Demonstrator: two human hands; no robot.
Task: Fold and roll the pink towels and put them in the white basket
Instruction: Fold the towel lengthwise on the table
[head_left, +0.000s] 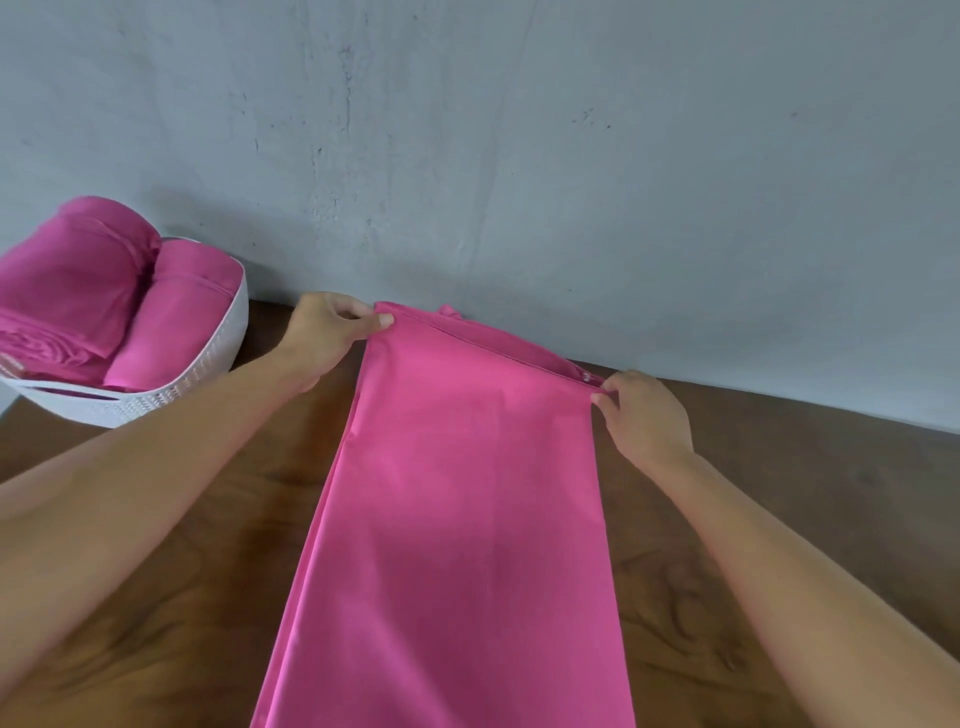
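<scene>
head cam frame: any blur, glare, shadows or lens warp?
Head view: no glare, soft light, faint shadow on the wall behind the white basket. Head view: wide-angle warp tilts the table edge and stretches the forearms at the bottom corners. Head view: the basket looks slightly soft at the left edge; the pink towel is sharp.

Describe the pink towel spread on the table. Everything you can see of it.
The pink towel is plain bright pink, smooth thin-looking cloth, folded into a long strip. It lies flat on the wooden table, running from near the wall toward the camera and out of frame. A hem crosses its far end. The left hand pinches the far left corner, the right hand the far right corner.
</scene>
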